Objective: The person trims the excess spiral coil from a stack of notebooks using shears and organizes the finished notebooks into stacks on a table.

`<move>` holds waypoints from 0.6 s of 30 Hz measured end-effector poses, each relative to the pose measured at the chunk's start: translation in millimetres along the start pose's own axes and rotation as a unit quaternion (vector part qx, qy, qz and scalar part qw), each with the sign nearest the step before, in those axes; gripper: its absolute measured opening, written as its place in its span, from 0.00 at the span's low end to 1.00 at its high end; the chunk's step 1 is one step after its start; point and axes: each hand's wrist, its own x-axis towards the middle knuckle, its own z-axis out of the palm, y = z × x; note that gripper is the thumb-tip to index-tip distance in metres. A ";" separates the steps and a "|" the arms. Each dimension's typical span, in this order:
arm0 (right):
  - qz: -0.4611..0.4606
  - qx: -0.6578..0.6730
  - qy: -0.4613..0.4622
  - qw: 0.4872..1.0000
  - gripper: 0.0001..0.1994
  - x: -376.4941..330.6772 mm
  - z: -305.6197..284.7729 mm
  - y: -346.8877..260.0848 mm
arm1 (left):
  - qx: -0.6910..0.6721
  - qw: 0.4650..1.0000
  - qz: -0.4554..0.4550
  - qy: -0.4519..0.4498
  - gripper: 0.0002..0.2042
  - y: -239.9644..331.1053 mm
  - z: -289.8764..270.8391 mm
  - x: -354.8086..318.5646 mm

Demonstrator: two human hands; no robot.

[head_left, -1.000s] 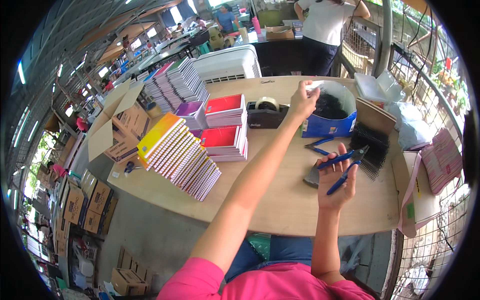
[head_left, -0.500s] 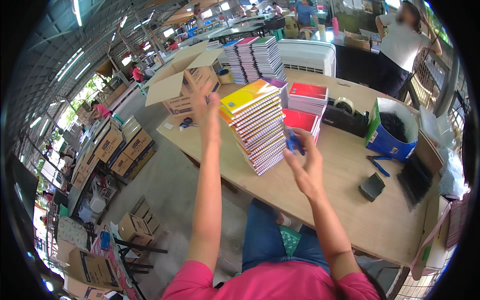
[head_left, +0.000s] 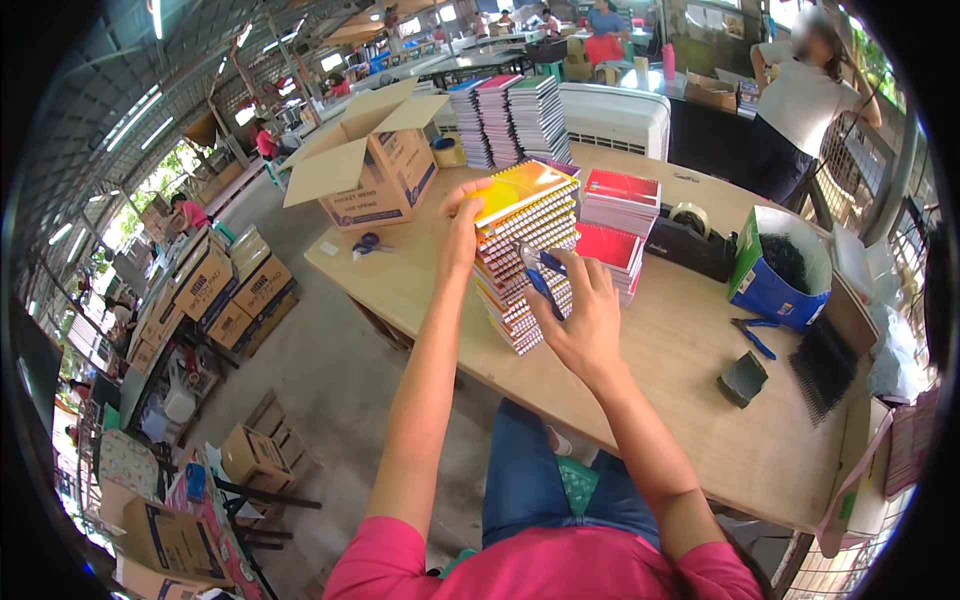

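A tall stack of spiral notebooks (head_left: 525, 250) with yellow-orange covers stands on the table in front of me, its white wire bindings facing me. My left hand (head_left: 461, 232) grips the upper left side of this stack, fingertips at the top cover's edge. In my right hand (head_left: 588, 318) is a pair of blue-handled pliers (head_left: 543, 283), jaws pointing at the bindings around the stack's middle. Whether the jaws touch a wire is too small to tell. Red notebooks (head_left: 620, 198) lie in piles just right of the stack.
Behind stand taller notebook piles (head_left: 497, 120) and an open carton (head_left: 385, 175), with scissors (head_left: 371, 244) nearby. To the right are a tape dispenser (head_left: 690, 243), a blue-green box (head_left: 780, 262) of black pieces, second pliers (head_left: 755, 337), a dark block (head_left: 742, 379) and black combs (head_left: 828, 368).
My left hand has gone from open beside the stack to gripping its upper left side. My right hand has brought the pliers left and up against the front of the bindings.
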 end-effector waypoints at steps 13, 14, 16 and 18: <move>0.149 0.237 -0.103 0.955 0.16 15.3 16.6 14.2 | 0.051 0.995 0.062 -0.055 0.16 9.0 -3.4 -10.2; 0.254 0.344 -0.180 0.886 0.14 19.1 15.1 16.6 | 0.051 0.996 0.060 -0.052 0.16 9.3 -3.0 -10.5; 0.342 0.552 -0.238 0.723 0.15 26.3 8.7 23.5 | 0.034 0.997 0.031 -0.056 0.16 10.1 -3.1 -10.8; 0.299 0.526 -0.189 0.774 0.17 21.0 16.1 23.9 | 0.028 0.997 0.017 -0.063 0.16 13.8 -0.1 -8.9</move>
